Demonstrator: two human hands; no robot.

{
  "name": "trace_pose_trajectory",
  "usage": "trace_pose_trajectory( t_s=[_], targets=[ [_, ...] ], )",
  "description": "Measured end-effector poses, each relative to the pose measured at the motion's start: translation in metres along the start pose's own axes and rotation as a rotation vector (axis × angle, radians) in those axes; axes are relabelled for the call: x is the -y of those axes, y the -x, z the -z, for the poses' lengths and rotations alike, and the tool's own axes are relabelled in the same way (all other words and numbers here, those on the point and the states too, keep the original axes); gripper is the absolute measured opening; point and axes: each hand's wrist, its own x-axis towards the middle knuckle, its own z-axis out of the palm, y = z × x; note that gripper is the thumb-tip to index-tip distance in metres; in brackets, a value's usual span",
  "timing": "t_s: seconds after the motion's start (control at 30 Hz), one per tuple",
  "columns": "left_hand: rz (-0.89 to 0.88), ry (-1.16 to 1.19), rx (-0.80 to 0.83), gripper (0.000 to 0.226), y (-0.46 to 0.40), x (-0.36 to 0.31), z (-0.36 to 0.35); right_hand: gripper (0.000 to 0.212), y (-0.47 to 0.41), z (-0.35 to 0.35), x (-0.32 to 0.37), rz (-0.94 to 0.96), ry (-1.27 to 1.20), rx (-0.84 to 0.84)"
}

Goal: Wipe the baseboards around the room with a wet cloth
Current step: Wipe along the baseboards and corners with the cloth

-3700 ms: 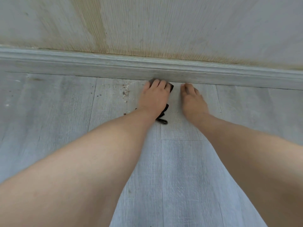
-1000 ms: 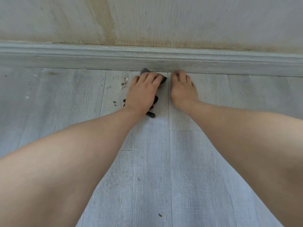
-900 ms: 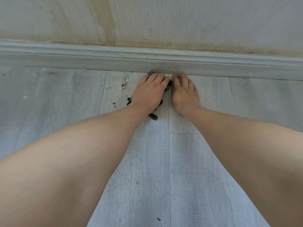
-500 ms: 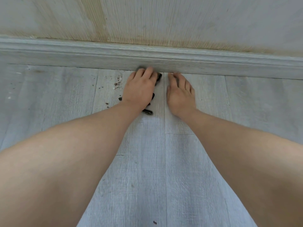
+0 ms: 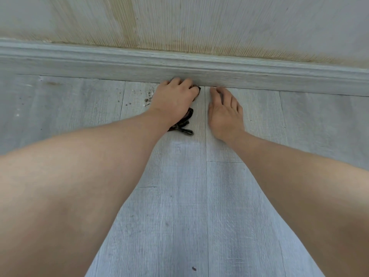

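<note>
My left hand (image 5: 173, 100) is down on the dark cloth (image 5: 184, 121), fingers curled over it, knuckles up against the foot of the baseboard (image 5: 259, 74). Most of the cloth is hidden under my palm; a corner pokes out by my fingertips and a looped tail trails behind my wrist on the floor (image 5: 189, 196). My right hand (image 5: 224, 110) lies flat beside it with nothing in it, fingers straight, tips close to the board.

To do this stretch well, I reckon I should bunch the cloth higher so it rides the board's face and its moulded top edge, not just the seam where board meets floor. Steady pressure, long strokes along the grain. The crumbs of dirt (image 5: 147, 97) just left of my hand want gathering into the cloth rather than smearing along. The right hand is my prop, so I'd keep weight on it.

Against half a second ago: my left fingers have curled tighter, less cloth shows at the front, and my right hand sits closer to the baseboard
</note>
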Motion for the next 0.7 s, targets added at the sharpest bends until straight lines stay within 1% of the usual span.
trace_pose_trajectory(
  t_s=[0.1,0.2,0.3,0.33,0.4,0.5,0.57,0.63,0.7],
  targets=[
    [0.012,-0.080,0.016,0.018,-0.001,0.007,0.008,0.049,0.000,0.003,0.001,-0.011,0.001,0.019],
    [0.113,-0.109,0.085,0.021,0.011,0.025,0.010,0.050,0.000,0.003,0.002,-0.012,0.011,0.036],
    [0.206,-0.163,0.067,0.021,0.023,0.041,0.011,0.051,-0.001,0.005,0.002,-0.021,0.022,0.038],
    [0.256,-0.150,0.078,0.020,0.024,0.040,0.011,0.051,-0.001,0.004,0.003,-0.019,0.023,0.035],
    [0.293,-0.114,0.086,0.018,0.018,0.029,0.009,0.051,0.000,0.004,0.002,-0.013,0.018,0.027],
    [0.201,-0.131,0.096,0.008,0.008,0.002,0.010,0.050,0.001,0.002,0.002,-0.007,0.002,0.015],
    [0.128,-0.175,0.090,0.012,0.001,-0.003,0.007,0.050,0.000,0.002,0.002,-0.008,0.001,0.023],
    [0.072,-0.211,0.023,0.016,0.004,0.002,0.004,0.050,0.001,0.002,0.002,-0.012,0.010,0.028],
    [0.071,-0.227,-0.017,0.023,0.013,0.012,0.005,0.050,0.001,0.004,0.002,-0.012,0.010,0.019]
  ],
)
